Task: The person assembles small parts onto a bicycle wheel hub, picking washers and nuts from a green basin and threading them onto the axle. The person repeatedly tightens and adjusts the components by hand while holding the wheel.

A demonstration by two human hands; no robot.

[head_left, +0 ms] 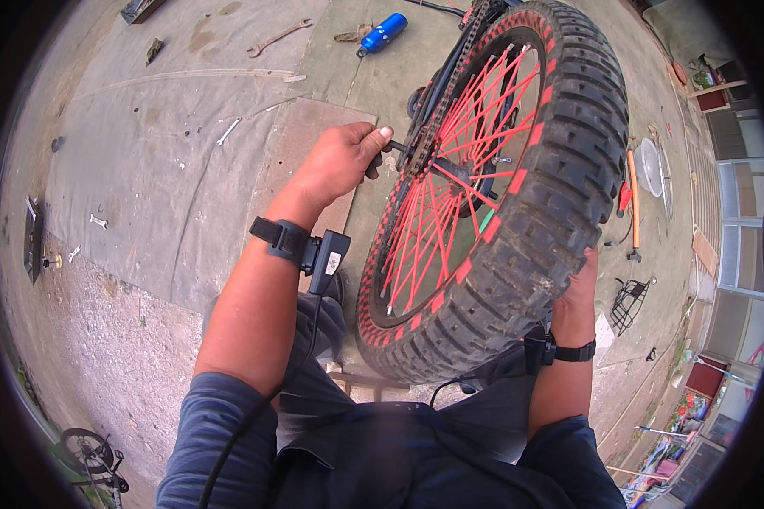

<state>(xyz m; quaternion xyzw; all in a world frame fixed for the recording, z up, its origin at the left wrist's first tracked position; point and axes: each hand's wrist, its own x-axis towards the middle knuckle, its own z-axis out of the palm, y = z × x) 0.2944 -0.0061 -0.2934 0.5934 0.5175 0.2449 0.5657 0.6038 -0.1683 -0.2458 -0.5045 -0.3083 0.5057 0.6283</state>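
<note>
Fingers [375, 142] of left hand [339, 161] close around dark rod [396, 146], just left of bicycle wheel [518, 181]. Right hand [579, 284] is partly hidden by wheel; I cannot tell its grip.

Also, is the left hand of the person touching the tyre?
No, the left hand grips a dark piece left of the hub, apart from the tyre.
</note>
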